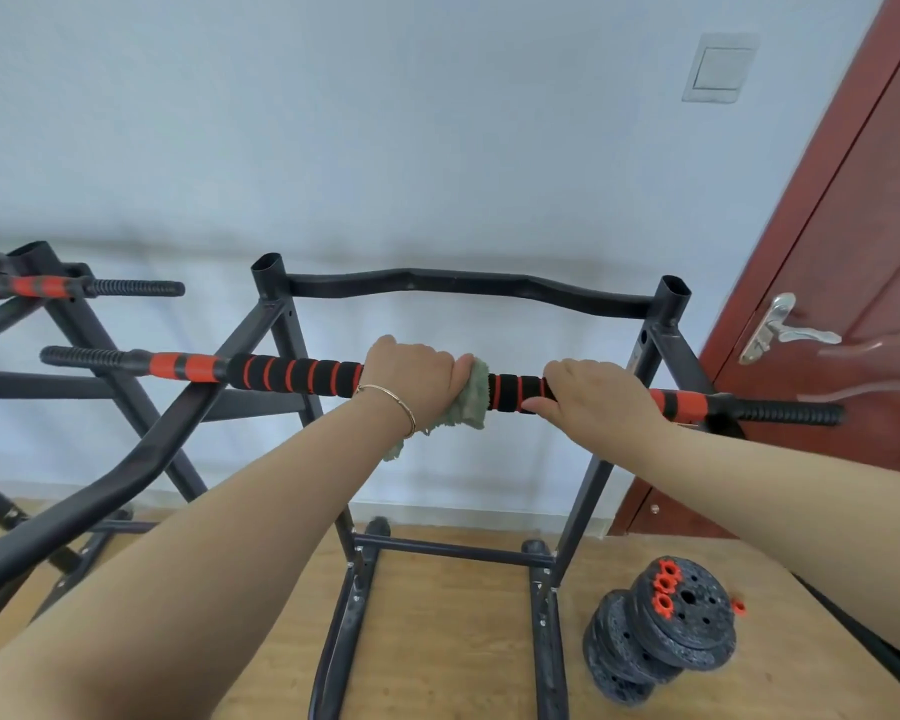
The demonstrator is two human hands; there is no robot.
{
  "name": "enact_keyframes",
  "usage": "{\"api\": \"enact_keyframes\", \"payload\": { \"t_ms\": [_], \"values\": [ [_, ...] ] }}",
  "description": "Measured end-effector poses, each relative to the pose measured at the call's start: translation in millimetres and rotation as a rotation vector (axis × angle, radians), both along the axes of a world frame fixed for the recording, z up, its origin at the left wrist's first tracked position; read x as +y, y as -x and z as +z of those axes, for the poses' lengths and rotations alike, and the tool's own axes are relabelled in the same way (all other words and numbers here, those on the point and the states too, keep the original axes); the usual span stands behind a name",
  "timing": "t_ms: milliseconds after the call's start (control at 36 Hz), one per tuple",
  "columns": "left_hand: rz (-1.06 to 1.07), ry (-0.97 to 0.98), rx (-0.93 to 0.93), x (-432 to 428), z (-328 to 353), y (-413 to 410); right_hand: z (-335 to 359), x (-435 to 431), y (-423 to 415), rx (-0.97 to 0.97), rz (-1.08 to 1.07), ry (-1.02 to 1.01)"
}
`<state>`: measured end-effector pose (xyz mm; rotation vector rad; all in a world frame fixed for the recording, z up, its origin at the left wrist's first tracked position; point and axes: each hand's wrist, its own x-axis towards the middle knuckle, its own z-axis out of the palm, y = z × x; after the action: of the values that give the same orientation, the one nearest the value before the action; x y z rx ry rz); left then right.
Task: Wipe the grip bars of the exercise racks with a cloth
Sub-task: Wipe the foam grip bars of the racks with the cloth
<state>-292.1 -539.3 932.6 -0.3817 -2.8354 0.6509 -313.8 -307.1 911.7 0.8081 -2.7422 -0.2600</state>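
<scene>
Nearest the lens, two bare forearms, rising from seven and five o'clock toward the middle of the head view; thin bracelet (402, 407) on the left wrist.

Left hand (411, 379) curled round a green cloth (473, 402) and, through it, round the grip bar (302, 374) at centre; cloth wrapped over the striped foam sleeve, loose tail hanging at six o'clock of the fist.

Right hand (593, 392) just toward three o'clock of the cloth, fingers curled over bare foam, thumb beneath, steadying the bar; short stretch of foam showing between the two hands.

Bar lying across the black rack (668, 309), threaded ends jutting out at nine and three o'clock; hard to tell whether fixed there or merely laid in place.

Second rack (37, 262) with its own bar at ten o'clock.

Weight plates (661, 636) stacked on the wooden floor (437, 641) at five o'clock; door (853, 226) at two o'clock.

Likely troubles, as a judgement only:
- Risk of rolling or shunting the bar off its supports through a hard push along it, worse with a slack right-hand hold; possible drop toward the plates or feet.
- Risk of the dangling tail snagging or bunching on the foam ridges, leaving stripes unwiped.
- Risk of missing the underside by rubbing only the top, and of skipping the foam under the right hand without shifting it.
- Risk of tipping a light frame by leaning weight on it.
</scene>
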Motion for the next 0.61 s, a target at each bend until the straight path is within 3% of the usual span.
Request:
{"api": "enact_keyframes", "payload": {
  "t_ms": [56,139,250,389,528,611],
  "values": [
    [-0.023,0.053,0.004,2,-3,-2,3,0,0,-0.066,-0.014,0.035],
    [-0.023,0.065,0.003,5,-4,-2,29,-6,5,-0.389,-0.067,0.204],
    [0.027,0.042,-0.003,4,-9,2,56,-22,17,-0.611,-0.196,0.119],
    [0.022,0.065,0.013,1,-13,4,44,-36,30,-0.903,-0.365,0.324],
    [0.021,0.089,-0.013,1,-11,6,35,-37,28,-0.781,-0.384,0.428],
    [-0.016,0.094,-0.024,0,-9,7,28,-37,15,-0.47,-0.317,0.343]
  ]
}}
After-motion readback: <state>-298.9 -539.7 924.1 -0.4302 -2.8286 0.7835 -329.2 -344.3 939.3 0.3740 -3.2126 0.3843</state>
